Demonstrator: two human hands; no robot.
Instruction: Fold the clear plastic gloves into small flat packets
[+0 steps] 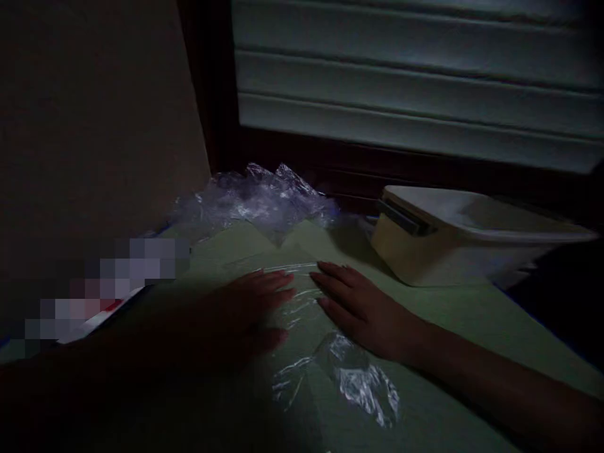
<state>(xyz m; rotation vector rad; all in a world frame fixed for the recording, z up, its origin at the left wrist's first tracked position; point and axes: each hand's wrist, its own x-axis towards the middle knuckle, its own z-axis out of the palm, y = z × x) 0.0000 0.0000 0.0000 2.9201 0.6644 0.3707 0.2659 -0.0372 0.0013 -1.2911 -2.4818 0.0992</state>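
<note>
A clear plastic bag [302,308] lies flat on the pale green tabletop, its creases catching the light. My left hand [257,296] rests on its left side, fingers stretched out and pointing right; shadow darkens most of that hand. From the right, my right hand [353,302] lies flat on the bag with its fingers spread. A small gap separates the fingertips of both hands. Below my right hand, a crumpled end of the bag [368,384] shines. Neither hand grips anything.
A heap of crumpled clear plastic bags [264,198] sits at the table's far end. An off-white plastic bin [425,251] stands at the right edge. A partly blurred-out white and red item [111,308] lies at the left edge, by the wall. Behind is a slatted window [401,82].
</note>
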